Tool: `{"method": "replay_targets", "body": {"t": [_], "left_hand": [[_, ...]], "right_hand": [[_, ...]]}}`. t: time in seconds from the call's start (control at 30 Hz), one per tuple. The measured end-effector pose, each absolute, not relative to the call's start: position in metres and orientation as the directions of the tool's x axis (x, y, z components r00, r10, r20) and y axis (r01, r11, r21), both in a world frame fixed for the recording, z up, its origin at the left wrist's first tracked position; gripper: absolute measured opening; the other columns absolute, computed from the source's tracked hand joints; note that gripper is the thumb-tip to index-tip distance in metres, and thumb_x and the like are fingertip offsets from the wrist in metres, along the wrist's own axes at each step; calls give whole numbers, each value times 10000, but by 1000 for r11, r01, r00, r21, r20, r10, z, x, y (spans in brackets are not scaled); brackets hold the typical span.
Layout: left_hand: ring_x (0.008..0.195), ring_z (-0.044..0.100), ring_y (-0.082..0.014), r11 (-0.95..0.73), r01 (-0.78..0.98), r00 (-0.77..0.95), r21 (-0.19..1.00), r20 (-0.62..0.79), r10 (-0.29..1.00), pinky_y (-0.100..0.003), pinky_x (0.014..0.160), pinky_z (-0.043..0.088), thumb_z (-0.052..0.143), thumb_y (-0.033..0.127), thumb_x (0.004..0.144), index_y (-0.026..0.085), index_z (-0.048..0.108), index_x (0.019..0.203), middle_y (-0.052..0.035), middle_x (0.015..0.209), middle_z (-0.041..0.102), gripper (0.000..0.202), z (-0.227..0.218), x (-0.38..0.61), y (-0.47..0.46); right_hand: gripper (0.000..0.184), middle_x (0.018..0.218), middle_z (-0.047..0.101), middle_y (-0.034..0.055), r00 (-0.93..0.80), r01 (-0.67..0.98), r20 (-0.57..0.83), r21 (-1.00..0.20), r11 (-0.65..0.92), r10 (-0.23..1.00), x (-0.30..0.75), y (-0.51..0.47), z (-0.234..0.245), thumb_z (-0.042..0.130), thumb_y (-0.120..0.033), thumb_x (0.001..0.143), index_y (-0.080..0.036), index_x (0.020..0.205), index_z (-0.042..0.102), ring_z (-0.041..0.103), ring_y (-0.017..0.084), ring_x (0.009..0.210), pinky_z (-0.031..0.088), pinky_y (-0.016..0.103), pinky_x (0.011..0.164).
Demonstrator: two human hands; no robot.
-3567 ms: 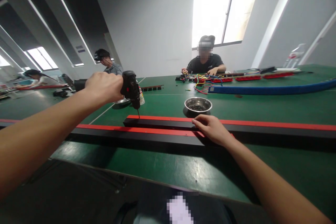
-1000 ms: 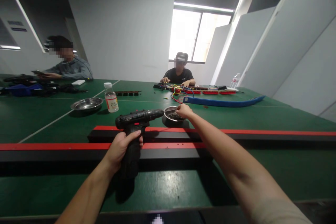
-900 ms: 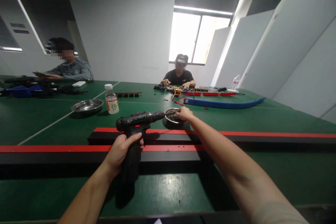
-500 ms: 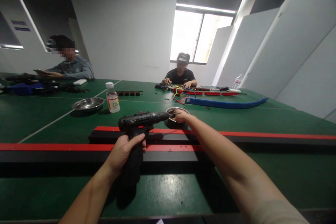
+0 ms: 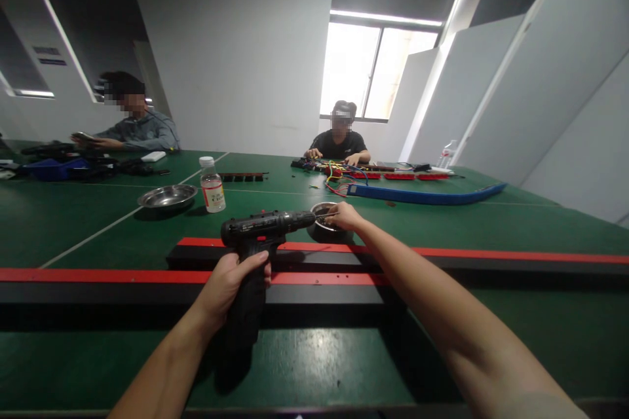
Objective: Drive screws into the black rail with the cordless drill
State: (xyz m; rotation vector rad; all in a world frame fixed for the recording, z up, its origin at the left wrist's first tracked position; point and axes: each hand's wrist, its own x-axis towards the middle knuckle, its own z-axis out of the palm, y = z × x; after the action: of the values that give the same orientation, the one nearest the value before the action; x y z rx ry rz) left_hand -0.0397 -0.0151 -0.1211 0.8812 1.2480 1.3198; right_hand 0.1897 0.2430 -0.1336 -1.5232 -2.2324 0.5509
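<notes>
A black cordless drill (image 5: 256, 228) is gripped by its handle in my left hand (image 5: 228, 285), its bit pointing right. My right hand (image 5: 346, 217) is above a small metal bowl (image 5: 334, 236), fingers pinched together close to the tip of the bit. Whatever is between those fingers is too small to make out. Dark small pieces lie inside the bowl. Below the drill, a long black bar with a red top (image 5: 118, 291) runs across the table, and a second such bar (image 5: 472, 256) lies behind it.
On the green table (image 5: 295, 366), a shallow metal dish (image 5: 167, 198) and a labelled bottle (image 5: 213, 190) stand left of the drill. A blue curved strip (image 5: 422, 195) and coloured wires (image 5: 335, 173) lie farther back. Two people (image 5: 339, 137) sit across the table.
My right hand has risen slightly out of the bowl, its fingers now showing above the rim. My left hand and the drill stay nearly where they were.
</notes>
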Motion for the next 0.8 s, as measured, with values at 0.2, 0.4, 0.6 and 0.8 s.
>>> {"method": "replay_targets", "body": {"t": [0.2, 0.4, 0.6, 0.8], "left_hand": [[629, 659, -173, 135, -193, -167, 972, -168, 972, -246, 574, 495, 810, 456, 727, 139, 726, 732, -70, 707, 705, 328, -125, -41, -14], [659, 669, -171, 112, -162, -145, 980, -136, 980, -238, 612, 507, 794, 448, 760, 136, 727, 754, -69, 734, 706, 319, -129, -45, -12], [670, 664, -181, 119, -154, -148, 981, -142, 979, -244, 602, 508, 789, 450, 767, 133, 732, 772, -78, 736, 701, 323, -126, -43, -15], [680, 653, -165, 163, -159, -172, 974, -190, 967, -222, 591, 500, 805, 464, 745, 143, 727, 788, -67, 768, 704, 333, -122, -41, -18]], "right_hand": [[190, 843, 768, 72, -386, 602, 165, -701, 383, 908, 211, 230, -131, 712, -211, 792, -139, 939, 809, 666, 187, 722, 453, 246, 610], [207, 892, 776, 98, -308, 599, 198, -720, 351, 931, 235, 218, -134, 723, -230, 803, -120, 959, 803, 681, 188, 762, 468, 253, 655], [204, 787, 751, 82, -294, 663, 211, -657, 358, 932, 238, 219, -132, 724, -325, 831, -135, 857, 794, 633, 169, 686, 406, 259, 608], [421, 715, 671, 52, -313, 383, 212, -864, 327, 926, 248, 190, -130, 717, -537, 808, -117, 788, 726, 554, 138, 639, 388, 251, 587]]}}
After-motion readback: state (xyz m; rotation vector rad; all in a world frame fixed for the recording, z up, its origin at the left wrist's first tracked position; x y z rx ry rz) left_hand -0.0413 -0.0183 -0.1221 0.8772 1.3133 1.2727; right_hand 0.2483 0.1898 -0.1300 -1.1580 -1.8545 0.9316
